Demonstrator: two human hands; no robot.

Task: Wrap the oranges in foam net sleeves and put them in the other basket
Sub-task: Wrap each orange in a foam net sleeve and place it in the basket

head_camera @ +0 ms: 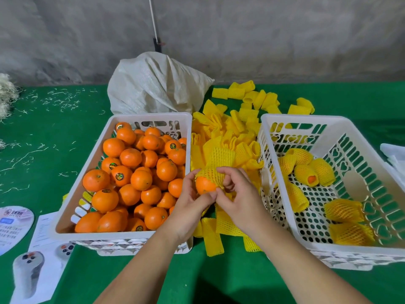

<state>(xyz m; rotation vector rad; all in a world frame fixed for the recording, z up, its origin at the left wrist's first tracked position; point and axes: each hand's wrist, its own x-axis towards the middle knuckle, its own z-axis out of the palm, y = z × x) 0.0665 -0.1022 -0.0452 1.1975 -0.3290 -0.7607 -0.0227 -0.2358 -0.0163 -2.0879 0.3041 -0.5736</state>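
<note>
From the head camera, both hands meet over the gap between two white plastic baskets on a green counter (219, 281). The left hand (188, 207) curls around an orange (205, 184) from below and from the left, its fingers closed on the fruit. The right hand (235, 194) pinches the yellow foam net sleeve (213, 170) that covers the far half of that orange; thumb and forefinger grip the mesh at the sleeve's lower edge, while the remaining fingers are bent over its right side. The near half of the orange is bare.

The left basket (65, 211) is heaped with unwrapped oranges (131, 172), several bearing round stickers. The right basket (274, 137) holds a handful of wrapped oranges (306, 170) lying along its far-left side and its near-right corner; one of them shows a patch of orange peel at the sleeve's open end. Much of this basket's perforated floor is bare.

Between and behind the baskets lies a loose pile of empty sleeves (236, 132), spreading toward the far edge of the counter, with a few more beneath the hands. A pale woven sack (153, 86) sits behind the left basket against a grey wall. Printed leaflets (37, 255) lie at the counter's near-left corner, and thin pale shreds (54, 99) are scattered over the left part of the green surface.
</note>
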